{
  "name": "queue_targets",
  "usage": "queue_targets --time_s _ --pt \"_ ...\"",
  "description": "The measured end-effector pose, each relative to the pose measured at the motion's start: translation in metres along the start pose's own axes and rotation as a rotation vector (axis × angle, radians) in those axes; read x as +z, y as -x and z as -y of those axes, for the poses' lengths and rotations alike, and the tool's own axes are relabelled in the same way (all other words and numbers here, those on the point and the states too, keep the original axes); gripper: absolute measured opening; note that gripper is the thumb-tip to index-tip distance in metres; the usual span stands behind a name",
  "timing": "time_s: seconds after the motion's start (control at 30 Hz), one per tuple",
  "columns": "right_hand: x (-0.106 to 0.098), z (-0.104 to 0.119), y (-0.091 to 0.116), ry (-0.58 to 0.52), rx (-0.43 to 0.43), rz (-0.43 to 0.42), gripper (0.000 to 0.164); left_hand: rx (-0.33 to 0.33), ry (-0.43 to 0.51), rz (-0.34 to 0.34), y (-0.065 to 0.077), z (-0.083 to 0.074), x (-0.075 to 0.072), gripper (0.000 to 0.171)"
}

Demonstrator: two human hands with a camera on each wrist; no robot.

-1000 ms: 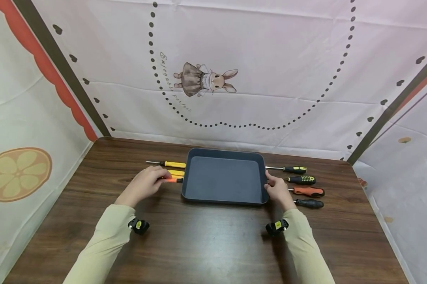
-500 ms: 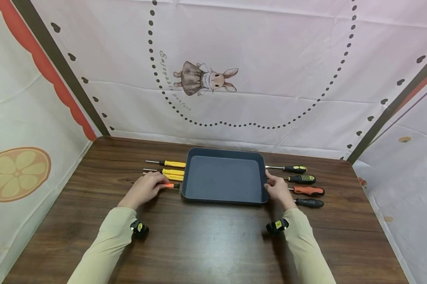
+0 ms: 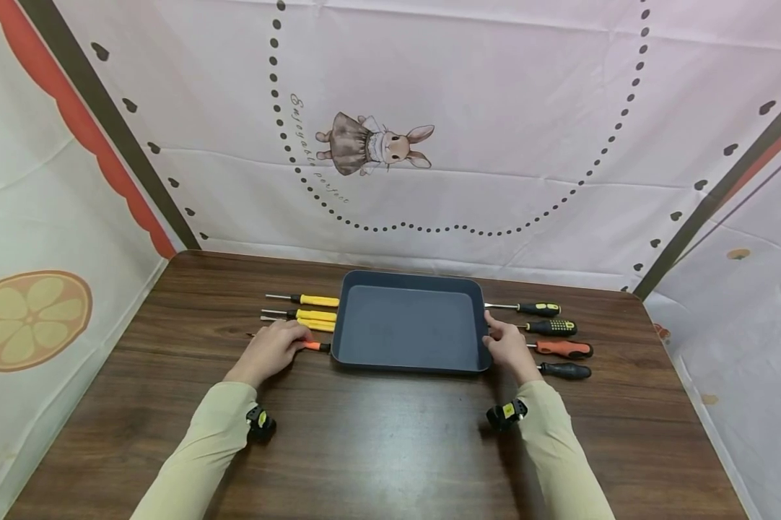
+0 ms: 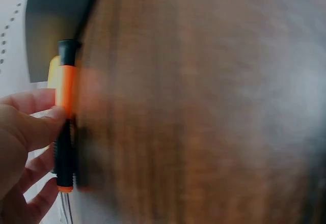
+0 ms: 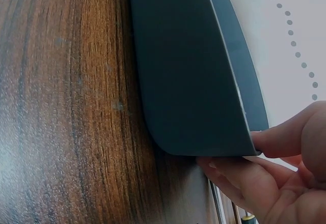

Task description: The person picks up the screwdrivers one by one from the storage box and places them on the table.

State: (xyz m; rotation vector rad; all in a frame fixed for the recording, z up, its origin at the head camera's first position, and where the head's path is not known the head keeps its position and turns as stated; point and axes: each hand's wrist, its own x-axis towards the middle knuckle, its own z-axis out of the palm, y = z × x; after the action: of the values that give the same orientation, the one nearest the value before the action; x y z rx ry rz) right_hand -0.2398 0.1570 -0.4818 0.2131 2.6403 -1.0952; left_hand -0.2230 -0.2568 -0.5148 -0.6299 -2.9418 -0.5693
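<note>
A dark grey rectangular tray [image 3: 411, 328] sits on the wooden table. At its right side wall my right hand [image 3: 509, 348] pinches the rim, thumb on the inner side and fingers outside in the right wrist view. My left hand [image 3: 272, 352] holds an orange and black screwdriver [image 4: 66, 89] between thumb and fingers, just left of the tray. Its black handle end is close beside the tray's left wall; whether they touch I cannot tell. The screwdriver's shaft points left, mostly hidden by the hand in the head view. Three yellow-handled screwdrivers [image 3: 319, 300] lie beyond the left hand.
Right of the tray, several screwdrivers lie in a row: a black and yellow one [image 3: 540, 310], a dotted black one [image 3: 553, 328], an orange one [image 3: 564, 349] and a black one [image 3: 566, 371]. A printed white cloth [image 3: 494, 108] hangs behind the table [image 3: 390, 448].
My left hand has drawn the orange and black screwdriver nearer to me, apart from the yellow-handled ones, which now show more fully. The right hand and the tray stay in place.
</note>
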Motion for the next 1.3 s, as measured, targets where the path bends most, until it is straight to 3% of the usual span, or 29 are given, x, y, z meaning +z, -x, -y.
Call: queue_targets --time_s 0.57,0.83,1.17,1.3 --pt "0.0017 0.0006 0.0007 -0.018 0.015 0.009 0.055 -0.016 0.005 0.008 -0.001 -0.0032 0.0017 0.01" --pt "0.0022 0.0018 -0.0025 0.038 0.005 -0.025 0.056 -0.015 0.016 0.013 -0.0029 -0.003 0.0013 0.011" --pt "0.0042 0.0016 -0.0048 0.074 -0.037 -0.063 0.056 -0.01 0.035 0.031 -0.0025 -0.0027 0.0013 0.015" --pt "0.0008 0.001 -0.0025 0.075 -0.075 -0.084 0.055 -0.017 0.029 0.003 -0.0013 -0.0038 -0.0017 0.017"
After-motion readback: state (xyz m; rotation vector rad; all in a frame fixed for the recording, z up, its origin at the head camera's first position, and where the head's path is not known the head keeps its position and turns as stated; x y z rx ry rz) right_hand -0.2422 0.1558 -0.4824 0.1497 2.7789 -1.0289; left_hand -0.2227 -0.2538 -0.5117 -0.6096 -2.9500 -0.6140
